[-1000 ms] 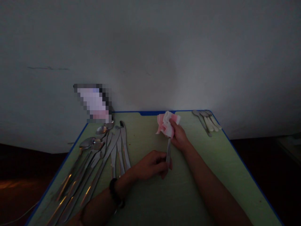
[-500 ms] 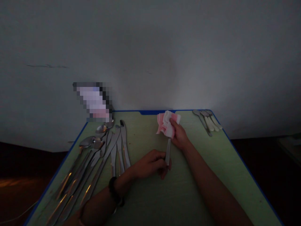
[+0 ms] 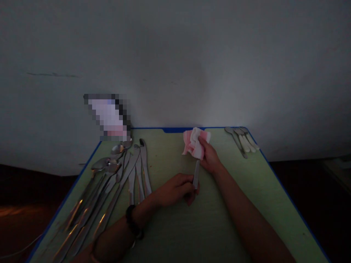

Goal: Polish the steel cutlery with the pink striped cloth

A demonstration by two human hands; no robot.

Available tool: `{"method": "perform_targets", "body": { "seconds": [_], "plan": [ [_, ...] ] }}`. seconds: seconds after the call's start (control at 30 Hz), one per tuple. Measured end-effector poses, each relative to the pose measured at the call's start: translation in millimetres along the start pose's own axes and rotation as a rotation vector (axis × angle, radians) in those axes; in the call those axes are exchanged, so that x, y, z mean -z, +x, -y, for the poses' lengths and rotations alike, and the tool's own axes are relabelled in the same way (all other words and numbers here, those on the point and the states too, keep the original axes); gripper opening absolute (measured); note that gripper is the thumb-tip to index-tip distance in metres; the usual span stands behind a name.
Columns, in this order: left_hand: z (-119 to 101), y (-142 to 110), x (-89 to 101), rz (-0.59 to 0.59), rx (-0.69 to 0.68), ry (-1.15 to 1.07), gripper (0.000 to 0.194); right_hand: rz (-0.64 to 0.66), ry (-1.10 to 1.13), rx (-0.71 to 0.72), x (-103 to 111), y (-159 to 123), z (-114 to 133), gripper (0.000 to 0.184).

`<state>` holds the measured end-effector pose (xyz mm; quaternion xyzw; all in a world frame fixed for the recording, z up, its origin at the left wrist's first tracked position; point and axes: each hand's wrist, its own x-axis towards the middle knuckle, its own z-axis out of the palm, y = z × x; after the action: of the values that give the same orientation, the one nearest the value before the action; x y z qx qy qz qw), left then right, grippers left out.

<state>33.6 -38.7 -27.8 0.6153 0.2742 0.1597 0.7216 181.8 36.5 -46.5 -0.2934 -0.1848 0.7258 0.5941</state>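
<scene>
My left hand (image 3: 179, 188) is closed around the lower end of a piece of metal cutlery (image 3: 196, 173) above the middle of the table. Only its flat silver handle shows, so its kind is hidden. My right hand (image 3: 210, 155) pinches a pink and white cloth (image 3: 190, 142), bunched at the upper end of that handle. Whatever lies inside the cloth cannot be seen. Left of my left hand, several metal knives (image 3: 146, 164) and spoons (image 3: 117, 149) lie in a loose pile, with long handles pointing toward me.
At the far right corner lie a metal spoon (image 3: 236, 140) and several pieces of cutlery with white handles (image 3: 244, 142). A blurred-out phone-like object (image 3: 108, 117) leans against the wall at the far left. The light green table (image 3: 233, 204) has a blue edge and meets the wall.
Both hands keep nearly the same pose and hold the same things. My left hand and the handle sit very slightly higher in view; the cutlery on the table lies as before.
</scene>
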Motion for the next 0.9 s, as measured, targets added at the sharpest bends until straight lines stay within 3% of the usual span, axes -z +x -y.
{"method": "perform_targets", "body": {
  "seconds": [0.43,0.9],
  "plan": [
    [0.1,1.8,1.7,0.001,-0.009,-0.084,0.02,0.019,-0.014,-0.017,3.4,0.5,-0.6,0.02],
    [-0.9,1.0,0.1,-0.034,0.013,0.013,0.021,0.018,-0.004,-0.026,0.3,-1.4,0.1,0.022]
  ]
}}
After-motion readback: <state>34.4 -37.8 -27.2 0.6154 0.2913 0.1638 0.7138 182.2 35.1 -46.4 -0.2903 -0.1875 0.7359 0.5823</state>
